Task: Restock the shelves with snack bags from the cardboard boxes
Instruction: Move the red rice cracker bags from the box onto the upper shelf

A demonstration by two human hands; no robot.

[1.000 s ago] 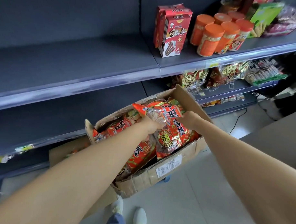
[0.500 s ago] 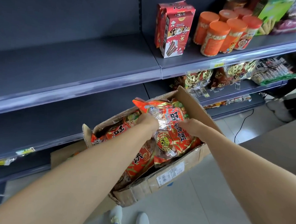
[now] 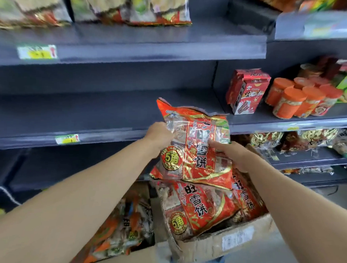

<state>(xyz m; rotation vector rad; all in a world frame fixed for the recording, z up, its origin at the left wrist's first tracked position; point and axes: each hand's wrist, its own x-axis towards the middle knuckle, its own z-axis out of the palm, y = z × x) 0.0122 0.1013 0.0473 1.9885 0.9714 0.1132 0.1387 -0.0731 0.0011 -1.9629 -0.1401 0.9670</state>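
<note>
A red snack bag (image 3: 195, 151) with gold print is held up above the cardboard box (image 3: 219, 245), in front of the bare grey middle shelf (image 3: 94, 113). My left hand (image 3: 158, 133) grips the bag's left edge and my right hand (image 3: 232, 155) grips its right side. More red snack bags (image 3: 201, 209) of the same kind lie in the box below. A second box at lower left holds other orange snack bags (image 3: 122, 230), blurred.
Red cartons (image 3: 246, 92) and orange-lidded jars (image 3: 299, 98) stand on the middle shelf to the right. The top shelf (image 3: 132, 49) carries a row of bags. Lower right shelves hold more packets (image 3: 306, 140). Yellow price tags (image 3: 67, 139) mark the shelf edges.
Both hands have lifted the red snack bag out of the box and up to the level of the middle shelf. The camera has tilted upward, bringing the top shelf into view.
</note>
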